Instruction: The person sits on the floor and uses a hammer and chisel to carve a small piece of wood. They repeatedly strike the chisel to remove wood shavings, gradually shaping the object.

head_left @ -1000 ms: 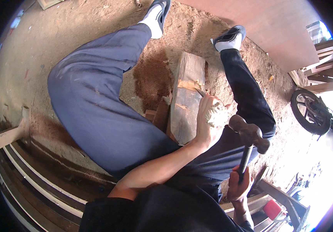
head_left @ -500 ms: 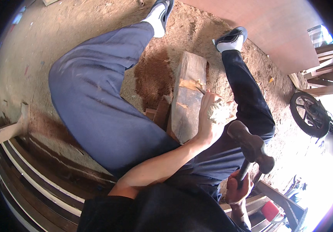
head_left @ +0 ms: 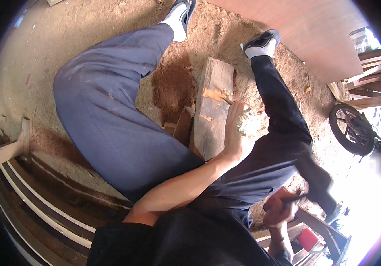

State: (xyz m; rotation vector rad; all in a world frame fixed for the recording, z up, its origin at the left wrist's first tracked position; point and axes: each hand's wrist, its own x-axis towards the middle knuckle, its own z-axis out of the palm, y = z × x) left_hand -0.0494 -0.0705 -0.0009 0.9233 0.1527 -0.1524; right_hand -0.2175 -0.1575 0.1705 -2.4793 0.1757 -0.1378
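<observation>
My left hand (head_left: 236, 144) is closed around a chisel (head_left: 248, 123) whose top end is pale and frayed. Its narrow blade points at a light, freshly cut patch on a thick, weathered wooden block (head_left: 210, 119). The block lies between my legs, and my left fist rests over its right side. At the lower right, my right hand (head_left: 280, 212) grips a hammer (head_left: 316, 182). The dark hammer head is smeared by motion and well apart from the chisel.
Small wood scraps (head_left: 181, 128) lie left of the block on the dirt floor. Long timber strips (head_left: 44, 201) run along the lower left. A plywood sheet (head_left: 301, 31) stands at the far right, with a motorcycle wheel (head_left: 352, 129) and a red container (head_left: 307, 240) below it.
The hammer has swung right and away from the chisel, its head tipping outward. My left hand, the chisel and the block stay together almost unchanged.
</observation>
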